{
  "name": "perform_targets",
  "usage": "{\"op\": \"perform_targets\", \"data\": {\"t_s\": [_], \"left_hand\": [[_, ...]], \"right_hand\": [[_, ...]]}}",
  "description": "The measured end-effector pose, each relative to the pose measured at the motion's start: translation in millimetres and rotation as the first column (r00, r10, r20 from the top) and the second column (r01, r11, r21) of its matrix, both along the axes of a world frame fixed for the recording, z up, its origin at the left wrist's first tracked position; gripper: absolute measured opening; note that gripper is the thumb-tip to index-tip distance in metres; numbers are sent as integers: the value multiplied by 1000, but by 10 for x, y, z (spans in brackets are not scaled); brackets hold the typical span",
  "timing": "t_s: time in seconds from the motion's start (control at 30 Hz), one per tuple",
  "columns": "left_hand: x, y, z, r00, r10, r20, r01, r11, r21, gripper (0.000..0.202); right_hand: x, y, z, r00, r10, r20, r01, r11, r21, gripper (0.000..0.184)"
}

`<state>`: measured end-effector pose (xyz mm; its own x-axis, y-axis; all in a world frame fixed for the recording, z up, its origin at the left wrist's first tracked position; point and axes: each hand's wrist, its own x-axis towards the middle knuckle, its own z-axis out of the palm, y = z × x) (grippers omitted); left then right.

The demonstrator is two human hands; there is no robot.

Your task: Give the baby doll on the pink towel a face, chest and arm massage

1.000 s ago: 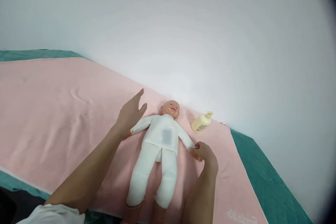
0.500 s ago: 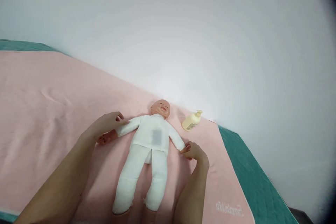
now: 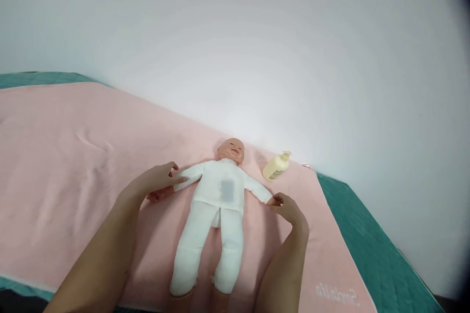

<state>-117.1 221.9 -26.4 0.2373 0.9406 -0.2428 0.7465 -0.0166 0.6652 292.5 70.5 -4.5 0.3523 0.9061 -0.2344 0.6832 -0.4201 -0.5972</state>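
A baby doll point(image 3: 209, 205) with a white cloth body lies face up on a pink blanket point(image 3: 110, 171), its arms spread to both sides. My left hand point(image 3: 157, 179) is at the doll's forearm on the left, thumb over the white sleeve and fingers apart; whether it presses on the arm I cannot tell. On the other side, my right hand point(image 3: 288, 208) pinches the doll's hand just past the cuff, largely covering it. A pale yellow pump bottle point(image 3: 276, 168) stands beyond my right hand, beside the doll's head.
A white wall point(image 3: 235, 49) rises directly behind the blanket. Green quilted padding point(image 3: 378, 234) shows past the blanket's right edge and at the far left. Wrinkles run across the blanket's left part, and mirrored lettering point(image 3: 336, 294) marks its lower right.
The whole view has shifted, so everything sits slightly farther right. The doll's arm in my right hand reaches a little farther outward. My left hand stays by the other forearm.
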Motion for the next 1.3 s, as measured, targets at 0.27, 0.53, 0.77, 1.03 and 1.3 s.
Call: {"op": "perform_targets", "data": {"t_s": [0.27, 0.53, 0.77, 1.03, 1.3], "left_hand": [[-27, -82, 125, 992, -67, 103, 83, 983, -163, 98], [-79, 14, 28, 984, 63, 168, -68, 997, 25, 82], [-70, 4, 46, 980, 96, 176, -118, 986, 120, 74], [-51, 47, -10, 985, 131, 116, -149, 975, 164, 60], [-63, 89, -63, 991, 129, 30, -132, 983, 130, 57]], "right_hand": [[61, 26, -12, 992, -112, -57, 123, 953, 278, 44], [57, 122, -41, 959, -143, -243, 253, 818, 517, 60], [21, 89, 4, 930, -157, -333, 303, 840, 450, 63], [108, 47, -59, 950, -181, -255, 258, 914, 313, 60], [231, 8, -162, 949, -129, -288, 184, 968, 172, 60]]}}
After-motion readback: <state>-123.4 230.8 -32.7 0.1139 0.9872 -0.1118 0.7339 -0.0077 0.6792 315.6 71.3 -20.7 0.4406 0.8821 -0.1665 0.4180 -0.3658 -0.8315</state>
